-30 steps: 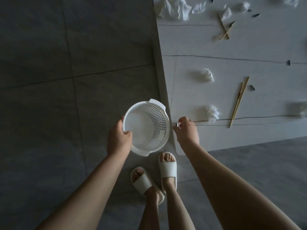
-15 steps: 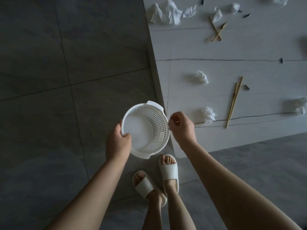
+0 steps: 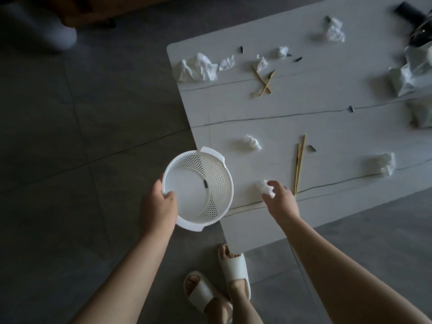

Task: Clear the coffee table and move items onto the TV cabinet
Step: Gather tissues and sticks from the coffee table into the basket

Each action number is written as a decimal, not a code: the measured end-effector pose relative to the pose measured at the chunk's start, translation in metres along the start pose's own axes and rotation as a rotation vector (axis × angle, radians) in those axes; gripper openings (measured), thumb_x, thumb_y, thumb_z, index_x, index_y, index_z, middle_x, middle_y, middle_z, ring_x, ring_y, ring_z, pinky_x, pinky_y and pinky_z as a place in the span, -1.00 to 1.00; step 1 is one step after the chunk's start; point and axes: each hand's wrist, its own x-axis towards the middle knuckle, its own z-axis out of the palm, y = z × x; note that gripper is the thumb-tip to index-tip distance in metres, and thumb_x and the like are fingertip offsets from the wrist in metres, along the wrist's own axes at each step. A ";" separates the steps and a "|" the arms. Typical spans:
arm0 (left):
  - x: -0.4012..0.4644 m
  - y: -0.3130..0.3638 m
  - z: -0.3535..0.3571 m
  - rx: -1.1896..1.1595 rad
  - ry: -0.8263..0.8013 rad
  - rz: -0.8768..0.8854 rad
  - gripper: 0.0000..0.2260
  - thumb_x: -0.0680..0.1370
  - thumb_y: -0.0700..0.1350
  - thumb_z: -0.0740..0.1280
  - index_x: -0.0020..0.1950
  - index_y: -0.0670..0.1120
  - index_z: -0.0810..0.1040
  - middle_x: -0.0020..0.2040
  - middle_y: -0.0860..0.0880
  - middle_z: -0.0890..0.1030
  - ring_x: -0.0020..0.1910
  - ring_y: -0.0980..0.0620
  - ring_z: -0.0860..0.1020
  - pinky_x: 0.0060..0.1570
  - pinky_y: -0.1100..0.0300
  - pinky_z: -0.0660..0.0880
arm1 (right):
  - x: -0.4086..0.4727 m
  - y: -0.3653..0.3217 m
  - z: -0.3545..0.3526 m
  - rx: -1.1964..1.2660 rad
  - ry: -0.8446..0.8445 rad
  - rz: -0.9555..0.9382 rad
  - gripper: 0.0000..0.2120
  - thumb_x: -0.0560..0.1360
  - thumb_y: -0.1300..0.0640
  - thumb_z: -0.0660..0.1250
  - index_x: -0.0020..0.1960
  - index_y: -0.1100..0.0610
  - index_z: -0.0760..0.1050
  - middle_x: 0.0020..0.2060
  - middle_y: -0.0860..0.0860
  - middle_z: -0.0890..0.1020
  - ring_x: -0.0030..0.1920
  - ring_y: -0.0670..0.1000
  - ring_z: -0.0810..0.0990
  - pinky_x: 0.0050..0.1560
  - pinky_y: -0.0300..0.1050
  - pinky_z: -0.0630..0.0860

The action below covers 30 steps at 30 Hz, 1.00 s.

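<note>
Right hand [image 3: 281, 202] | fingertips touching crumpled tissue [image 3: 265, 187] | coffee table [image 3: 327, 127] near edge

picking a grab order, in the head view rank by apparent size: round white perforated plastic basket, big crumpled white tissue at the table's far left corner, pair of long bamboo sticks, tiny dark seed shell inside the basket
1. Round white perforated plastic basket, though it is nearest the camera.
2. Big crumpled white tissue, far corner.
3. Pair of long bamboo sticks: longer than the tissue but very thin, so unsure.
4. Tiny dark seed shell.

Two bare forearms reach forward from the bottom of the view. The left hand [image 3: 159, 206] is curled closed in a grip, thumb on top. The right hand [image 3: 281, 202] stretches further out, palm down, fingers [image 3: 272, 183] loosely spread and part-curled.
</note>
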 end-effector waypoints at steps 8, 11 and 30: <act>0.030 0.036 0.010 0.043 0.016 0.032 -0.68 0.46 -0.21 0.19 0.19 -0.05 0.48 -0.01 -0.13 0.61 -0.07 -0.19 0.55 -0.12 0.02 0.50 | 0.029 0.002 0.013 0.004 -0.013 0.088 -0.74 0.56 0.16 0.20 0.24 0.06 0.41 0.15 0.11 0.47 -0.14 0.07 0.53 -0.12 -0.06 0.55; 0.041 0.055 0.011 0.076 0.006 0.051 -0.65 0.47 -0.20 0.18 0.23 -0.03 0.47 0.02 -0.12 0.61 -0.04 -0.19 0.56 -0.09 0.01 0.52 | 0.035 -0.019 0.001 0.376 0.054 0.160 -0.81 0.56 0.15 0.21 0.14 0.13 0.50 -0.15 0.10 0.63 -0.29 -0.02 0.59 -0.28 -0.11 0.52; 0.147 0.151 -0.021 0.096 -0.257 0.168 -0.57 0.46 -0.22 0.16 0.30 0.04 0.45 0.18 -0.11 0.54 0.13 -0.17 0.52 0.13 -0.14 0.51 | 0.083 -0.119 -0.042 0.389 0.182 0.225 -0.73 0.55 0.17 0.23 0.23 0.14 0.49 0.14 0.11 0.57 0.09 0.16 0.58 0.15 0.03 0.50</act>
